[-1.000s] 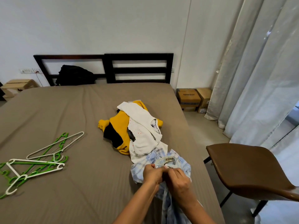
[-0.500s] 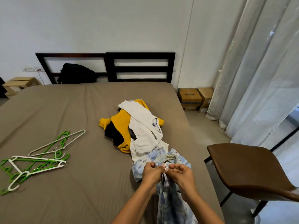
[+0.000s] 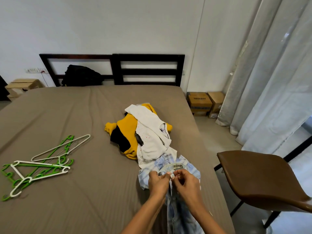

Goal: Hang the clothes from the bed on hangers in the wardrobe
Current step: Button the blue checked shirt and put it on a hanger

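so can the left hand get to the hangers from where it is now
Probably yes: only bare bed sheet lies between the left hand and the hangers, though it must first release the pale blue garment.

We see a pale-blue denim shirt [image 3: 179, 166] on the bed's [image 3: 67, 115] near right edge, our left hand [image 3: 158, 182] and right hand [image 3: 184, 182] pinching its front below the collar. Behind it, a white top [image 3: 152, 141] drapes over a yellow-and-black sweater [image 3: 126, 127]. Green and white hangers [image 3: 42, 164] lie heaped at the left.

The left hand [image 3: 157, 183] and right hand [image 3: 184, 183], bunched together on the pale blue shirt [image 3: 192, 168] a second ago, have eased slightly apart, now pinching its front edges below the collar.
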